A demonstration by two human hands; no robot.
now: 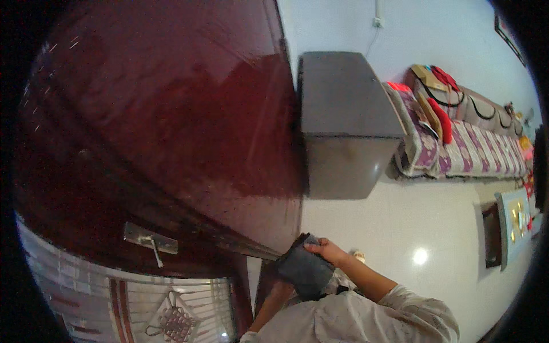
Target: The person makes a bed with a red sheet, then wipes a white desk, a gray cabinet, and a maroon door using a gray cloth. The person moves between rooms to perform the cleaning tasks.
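A dark grey cloth (306, 268) is bunched in front of my body, at the bottom centre of the head view. My right hand (324, 251) grips its upper right edge with thumb and fingers. My left hand (283, 291) is at the cloth's lower left side, its fingers hidden behind the fabric. Just beyond the cloth stands a large, glossy dark red door or panel (193, 107), which fills the left of the view. A metal handle on a plate (151, 241) is fixed to the dark red surface at lower left.
A grey cabinet (349, 94) stands beside the red panel against the wall. A sofa with a striped cover (476, 150) and cushions is at the right, with a low table (510, 229) near it. Pale glossy floor (386, 223) lies between.
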